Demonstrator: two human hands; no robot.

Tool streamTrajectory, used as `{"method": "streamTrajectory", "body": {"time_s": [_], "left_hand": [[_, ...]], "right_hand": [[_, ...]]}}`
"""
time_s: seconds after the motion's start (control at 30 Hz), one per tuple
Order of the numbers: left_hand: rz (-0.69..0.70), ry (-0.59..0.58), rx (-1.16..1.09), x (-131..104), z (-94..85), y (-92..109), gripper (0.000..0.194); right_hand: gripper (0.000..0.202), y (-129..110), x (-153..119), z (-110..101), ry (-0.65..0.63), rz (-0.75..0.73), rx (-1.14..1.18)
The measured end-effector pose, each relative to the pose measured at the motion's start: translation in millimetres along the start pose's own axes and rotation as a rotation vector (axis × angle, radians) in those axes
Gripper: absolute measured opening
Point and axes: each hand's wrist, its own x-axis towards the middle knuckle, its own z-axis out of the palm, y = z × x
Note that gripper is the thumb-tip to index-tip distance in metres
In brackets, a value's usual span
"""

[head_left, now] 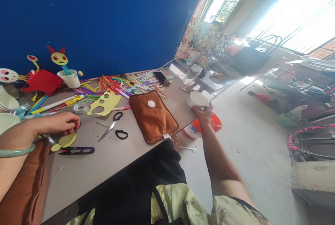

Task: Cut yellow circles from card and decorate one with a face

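My right hand (203,114) grips a white paper cup (198,98) beyond the table's right edge, above a red and white bucket (192,130) on the floor. Its fingers wrap around the cup's lower side. Over at the left, my left hand (61,123) rests low over the table with curled fingers; what they hold, if anything, is hidden. Just below it lie yellow paper circles (68,139) and purple thread snips (78,150). Scissors (113,127) with black handles lie part-open on the tabletop, near a yellow paper sheet (107,103) with holes cut out.
A brown hot-water bag (154,116) lies at the table's right side, with a phone (161,78) and a glass jar (193,73) behind it. Colourful pipe cleaners and pens (123,84) spread along the blue wall. A second brown bag (28,183) lies front left.
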Motion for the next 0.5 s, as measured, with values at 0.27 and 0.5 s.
{"method": "streamTrajectory", "body": {"time_s": [0.27, 0.5], "left_hand": [[-0.012, 0.009, 0.007, -2, -1.4, 3, 0.036], [-0.008, 0.020, -0.002, 0, -0.6, -2, 0.035]], "right_hand": [[0.087, -13, 16, -10, 0.161, -0.077, 0.137], [0.057, -30, 38, -23, 0.138, -0.055, 0.218]]}}
